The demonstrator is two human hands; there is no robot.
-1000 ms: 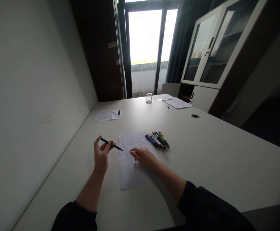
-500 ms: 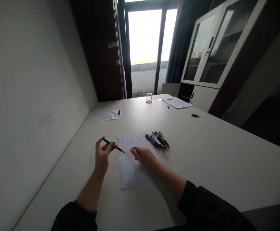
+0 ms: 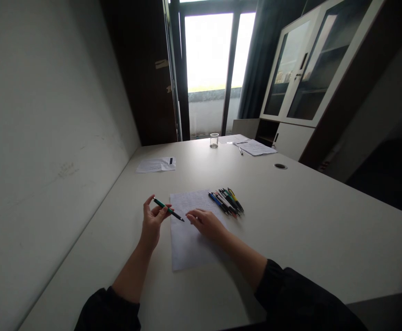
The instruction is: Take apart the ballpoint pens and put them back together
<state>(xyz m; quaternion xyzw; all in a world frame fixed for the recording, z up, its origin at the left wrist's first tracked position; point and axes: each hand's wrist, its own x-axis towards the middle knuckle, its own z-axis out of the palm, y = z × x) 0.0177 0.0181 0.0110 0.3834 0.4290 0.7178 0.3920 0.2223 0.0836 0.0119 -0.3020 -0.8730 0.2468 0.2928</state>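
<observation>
My left hand (image 3: 153,221) pinches a green pen (image 3: 168,209) between thumb and fingers, its dark tip pointing right over the left edge of a white sheet of paper (image 3: 190,239). My right hand (image 3: 206,222) rests palm down on that sheet with its fingers loosely spread, holding nothing. A bunch of several pens (image 3: 226,201) in blue, black, white and yellow lies at the sheet's top right corner, just beyond my right hand.
The pale table (image 3: 307,220) runs along a white wall on the left. Farther back lie a folded paper with a black clip (image 3: 156,164), a small glass jar (image 3: 214,140), more papers with a pen (image 3: 254,147), and a cable hole (image 3: 280,166). A glass-fronted cabinet stands at right.
My left hand has carried the green pen to the right, toward the paper and my right hand. The right hand has stayed on the sheet.
</observation>
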